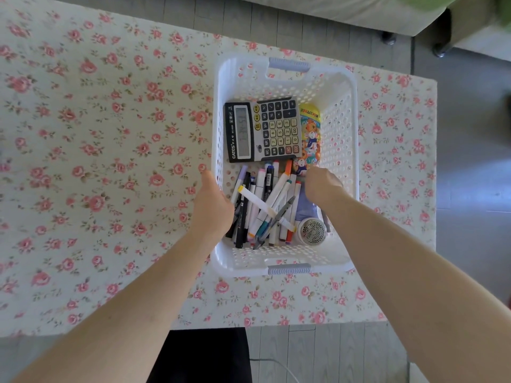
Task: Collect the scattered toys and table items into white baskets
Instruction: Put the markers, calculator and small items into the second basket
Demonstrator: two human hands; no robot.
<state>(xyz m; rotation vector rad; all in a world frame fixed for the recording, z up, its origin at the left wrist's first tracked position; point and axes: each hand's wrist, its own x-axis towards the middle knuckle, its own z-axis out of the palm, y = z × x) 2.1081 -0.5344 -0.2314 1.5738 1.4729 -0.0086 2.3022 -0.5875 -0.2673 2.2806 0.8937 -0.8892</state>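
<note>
Reaching with both hands into a white basket (340, 125) that stands on a flowered tablecloth (110, 134).

Clasping the left wall of the basket with the left hand (213, 203), thumb outside the rim, fingers hidden inside above a heap of pens (265, 205). Right hand (323, 186) inside too, fingers curled downward, just beside a colourful packet (311, 134) and over something lilac; cannot tell whether holding anything. At the far end of the basket, a calculator (262, 129) lying flat, packet at its right. At the near end, the pens and, at their right, a round white gadget (312, 231) with a metal grille.
</note>
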